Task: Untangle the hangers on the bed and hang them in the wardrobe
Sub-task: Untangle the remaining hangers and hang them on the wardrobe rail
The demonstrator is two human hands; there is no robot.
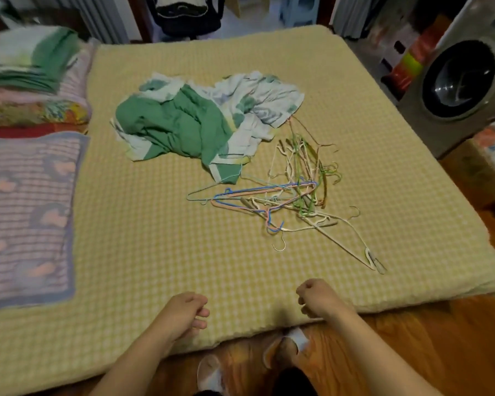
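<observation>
Hovering over the near edge of the bed (126, 281), the left hand (180, 312) has loosely curled fingers and holds nothing; the right hand (316, 300) is curled into a fist, also empty. Farther on, well apart from both hands, the tangled hangers (292, 195) lie on the yellow checked cover. Just beyond them sits a crumpled green-and-white cloth (200, 121), touching the pile's far end.

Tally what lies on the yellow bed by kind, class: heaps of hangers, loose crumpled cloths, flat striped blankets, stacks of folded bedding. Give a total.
Tangled hanger heap: 1
Crumpled green and white cloth: 1
Flat striped blanket: 1
Stack of folded bedding: 1
Total: 4
The single hangers in the heap overlap too much to count.
</observation>
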